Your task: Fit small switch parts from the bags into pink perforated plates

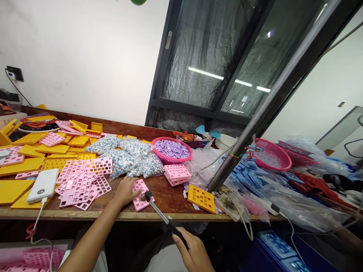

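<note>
A pink board with square holes (138, 204) lies near the table's front edge. My left hand (126, 192) holds its left side, thumb across the top and fingers at the far corner. In my right hand (193, 247) is a small hammer (160, 213), gripped by its black handle below the table edge. Its metal shaft slants up to the left. The hammer's black round head is over or on the board; whether it touches cannot be seen. Just right of the board is a stack of pink boards (177, 173).
Left are loose pink sheets (76, 185), yellow boards (25, 166) and a white power bank (43, 186). Bags of small blue-and-white pieces (121, 162) and a pink basket of purple pieces (155, 151) stand behind. A yellow board (201, 198) and slanting metal post (241, 147) are right.
</note>
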A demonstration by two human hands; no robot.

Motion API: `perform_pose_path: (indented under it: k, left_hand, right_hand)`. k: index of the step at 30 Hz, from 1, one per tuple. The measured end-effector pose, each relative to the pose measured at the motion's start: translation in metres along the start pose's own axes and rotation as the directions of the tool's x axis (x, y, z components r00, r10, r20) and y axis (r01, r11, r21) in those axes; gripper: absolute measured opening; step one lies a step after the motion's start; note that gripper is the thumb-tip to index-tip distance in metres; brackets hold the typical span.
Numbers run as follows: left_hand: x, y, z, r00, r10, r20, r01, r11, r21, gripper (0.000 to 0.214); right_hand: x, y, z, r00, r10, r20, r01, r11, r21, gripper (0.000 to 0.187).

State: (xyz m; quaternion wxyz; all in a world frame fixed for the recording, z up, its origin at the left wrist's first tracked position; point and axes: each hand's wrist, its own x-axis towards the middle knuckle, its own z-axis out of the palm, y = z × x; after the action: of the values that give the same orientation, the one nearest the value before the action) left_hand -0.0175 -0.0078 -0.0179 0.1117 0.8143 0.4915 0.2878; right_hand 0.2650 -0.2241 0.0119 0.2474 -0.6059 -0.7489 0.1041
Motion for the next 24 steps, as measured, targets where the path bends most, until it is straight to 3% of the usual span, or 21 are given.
perform_pose_path:
  k: [7, 10, 15, 18, 24]
  left_hand:
    - [-0.001, 0.001, -0.003, 0.998, -0.057, 0.000, 0.057, 0.998, 0.008, 0.049]
    - [-0.003, 0.002, -0.010, 0.997, -0.081, -0.011, 0.081, 0.997, 0.003, 0.052]
    - [-0.007, 0.003, -0.016, 0.996, -0.087, 0.006, 0.087, 0.996, -0.017, 0.052]
    - [-0.006, 0.004, -0.015, 0.998, -0.045, 0.051, 0.047, 0.998, -0.039, 0.048]
    - [-0.002, 0.003, -0.013, 0.992, 0.010, 0.122, 0.000, 0.997, -0.079, 0.043]
  right_hand:
    - [-0.005, 0.016, 0.018, 0.998, 0.030, 0.053, -0.025, 0.996, -0.087, 0.050]
    - [-0.006, 0.019, 0.012, 0.997, 0.070, 0.041, -0.065, 0.992, -0.107, 0.049]
    - [0.006, -0.004, -0.013, 0.998, 0.065, -0.015, -0.062, 0.991, 0.117, 0.044]
    - [0.015, -0.014, -0.011, 0.998, 0.042, -0.039, -0.033, 0.978, 0.207, 0.046]
    - [0.023, -0.006, 0.004, 0.997, 0.037, 0.065, -0.038, 0.999, 0.018, 0.043]
